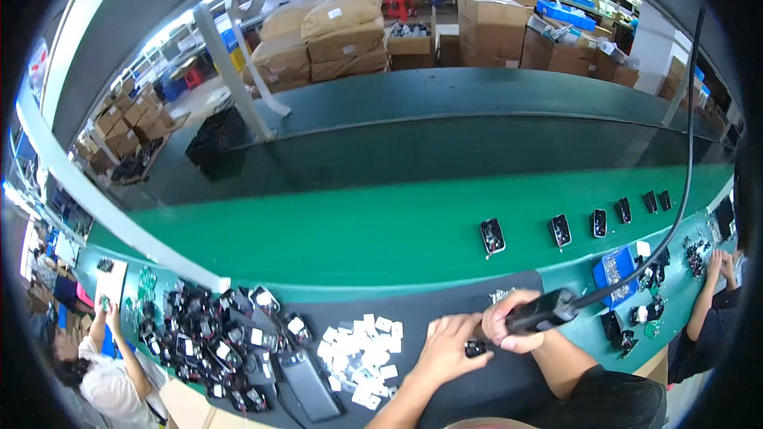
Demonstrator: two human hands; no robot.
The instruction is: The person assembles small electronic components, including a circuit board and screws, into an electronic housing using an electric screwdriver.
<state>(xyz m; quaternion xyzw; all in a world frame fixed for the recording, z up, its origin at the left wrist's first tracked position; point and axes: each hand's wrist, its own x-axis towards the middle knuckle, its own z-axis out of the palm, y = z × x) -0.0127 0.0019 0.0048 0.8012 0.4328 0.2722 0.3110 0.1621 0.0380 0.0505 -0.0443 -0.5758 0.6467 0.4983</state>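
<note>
Over a flat dark-grey mat point(437, 302), the right hand point(499, 324) grips a black cylindrical corded tool point(548, 311) (its tip hidden) at two o'clock from a small glossy black part point(475, 348) pinched by the left hand point(447, 347), where a loose pinch could cause slippage.

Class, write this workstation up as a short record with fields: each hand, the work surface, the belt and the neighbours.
Left hand: holds a small black part at the fingertips
Right hand: grips a black cylindrical tool with a black cord
Dark grey mat: scattered white rectangular pieces, left of the hands
Further left: heap of black parts
Green conveyor belt: spaced black units
Neighbours: one person on the left, another on the right
</note>
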